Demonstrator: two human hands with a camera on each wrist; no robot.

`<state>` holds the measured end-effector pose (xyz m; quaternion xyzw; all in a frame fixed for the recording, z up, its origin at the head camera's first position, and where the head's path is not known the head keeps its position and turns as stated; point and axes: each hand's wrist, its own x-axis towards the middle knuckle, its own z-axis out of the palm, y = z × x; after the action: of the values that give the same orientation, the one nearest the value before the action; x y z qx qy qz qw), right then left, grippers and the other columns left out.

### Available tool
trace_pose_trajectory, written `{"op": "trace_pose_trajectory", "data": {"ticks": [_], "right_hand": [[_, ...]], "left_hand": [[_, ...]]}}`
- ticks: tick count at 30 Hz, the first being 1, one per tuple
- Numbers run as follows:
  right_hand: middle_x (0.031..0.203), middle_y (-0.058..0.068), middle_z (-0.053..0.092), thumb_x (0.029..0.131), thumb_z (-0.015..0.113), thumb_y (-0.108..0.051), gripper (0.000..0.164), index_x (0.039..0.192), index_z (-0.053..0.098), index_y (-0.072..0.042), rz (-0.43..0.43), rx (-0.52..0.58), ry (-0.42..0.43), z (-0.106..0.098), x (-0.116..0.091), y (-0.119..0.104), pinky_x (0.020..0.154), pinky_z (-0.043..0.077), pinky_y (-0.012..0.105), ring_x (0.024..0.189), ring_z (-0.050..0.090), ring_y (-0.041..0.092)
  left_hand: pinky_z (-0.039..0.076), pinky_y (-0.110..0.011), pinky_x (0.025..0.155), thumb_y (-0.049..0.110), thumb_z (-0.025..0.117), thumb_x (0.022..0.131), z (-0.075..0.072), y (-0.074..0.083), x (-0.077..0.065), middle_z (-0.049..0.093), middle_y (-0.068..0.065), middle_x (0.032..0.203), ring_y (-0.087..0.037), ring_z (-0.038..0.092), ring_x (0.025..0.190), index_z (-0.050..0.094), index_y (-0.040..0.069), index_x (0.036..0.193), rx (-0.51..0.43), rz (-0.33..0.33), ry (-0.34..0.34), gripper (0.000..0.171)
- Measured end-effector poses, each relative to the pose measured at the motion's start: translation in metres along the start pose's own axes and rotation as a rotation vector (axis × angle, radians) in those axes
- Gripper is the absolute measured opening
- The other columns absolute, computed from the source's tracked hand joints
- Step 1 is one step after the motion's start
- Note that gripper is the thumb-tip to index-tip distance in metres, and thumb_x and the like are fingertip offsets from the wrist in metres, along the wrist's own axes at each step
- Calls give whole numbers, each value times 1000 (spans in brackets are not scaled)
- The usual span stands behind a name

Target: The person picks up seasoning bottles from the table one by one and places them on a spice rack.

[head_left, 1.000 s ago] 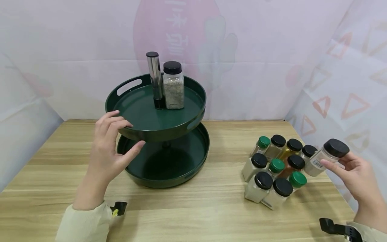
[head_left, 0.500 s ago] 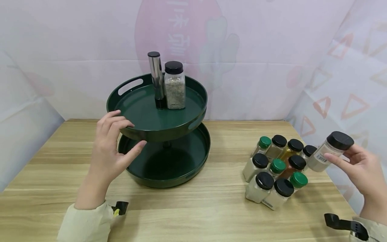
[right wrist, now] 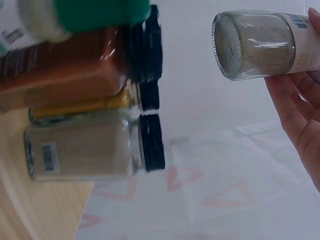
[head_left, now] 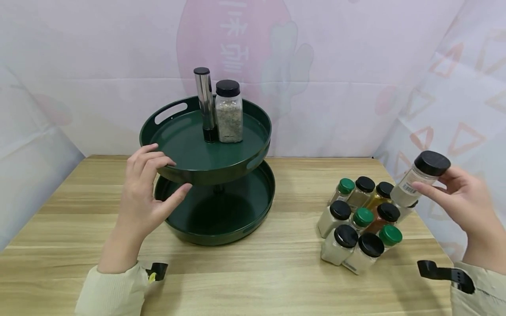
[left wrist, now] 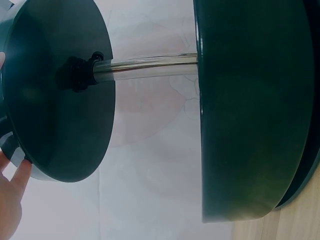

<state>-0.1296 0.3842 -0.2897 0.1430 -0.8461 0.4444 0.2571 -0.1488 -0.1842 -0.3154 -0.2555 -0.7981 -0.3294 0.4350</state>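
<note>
My left hand (head_left: 144, 188) grips the rim of the upper tray (head_left: 178, 147) of a dark green two-tier stand, fingers over the edge and thumb below it. In the left wrist view a shiny post (left wrist: 150, 67) joins that tier to the lower tray (left wrist: 255, 125). On the upper tray a silver-and-black cylinder (head_left: 204, 103) stands beside a black-lidded jar (head_left: 229, 116) of speckled seasoning. At right, my right hand (head_left: 466, 202) holds a clear glass spice jar (head_left: 411, 186) with a black lid, tilted and raised above the other jars. Its pale contents show in the right wrist view.
Several spice jars with black or green lids cluster on the right of the wooden table (head_left: 292, 272), among them a white-filled jar (head_left: 334, 252) and a reddish-brown one (right wrist: 65, 70). Printed cloth (head_left: 336, 109) hangs behind and along both sides.
My right hand has lifted the spice jar higher, first drifting right and then back left over the cluster. My left hand stays on the upper tray's rim.
</note>
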Motion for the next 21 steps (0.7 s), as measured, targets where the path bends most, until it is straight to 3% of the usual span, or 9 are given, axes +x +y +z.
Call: {"op": "trace_pose_trajectory", "data": {"ticks": [6,13,17,21], "right_hand": [[105,-12,73,78,64,26,51,122,66,1,-15,155,-57,12,17,-11,84,51,6,99,67,-2],[102,-12,72,79,65,23,46,119,66,1,-45,142,-107,27,35,-30,85,52,8,97,66,-1],[102,-7,73,78,64,25,47,120,66,2,-66,277,-141,37,46,-39,85,53,11,97,68,2],[104,-5,73,79,65,24,47,121,66,3,-85,328,-166,48,55,-46,85,54,12,98,68,4]], "left_hand": [[30,-52,117,60,60,91,0,1,0,58,-21,110,-42,44,131,61,-1,104,5,1,-2,63],[30,-52,117,60,61,91,0,1,0,58,-21,108,-43,44,131,61,-2,103,-3,-1,5,64],[30,-52,117,59,60,91,0,1,0,59,-22,109,-43,45,130,61,-3,103,9,14,4,63],[31,-52,116,60,60,92,0,1,-1,59,-22,110,-43,45,130,61,-3,104,21,18,-1,63]]}}
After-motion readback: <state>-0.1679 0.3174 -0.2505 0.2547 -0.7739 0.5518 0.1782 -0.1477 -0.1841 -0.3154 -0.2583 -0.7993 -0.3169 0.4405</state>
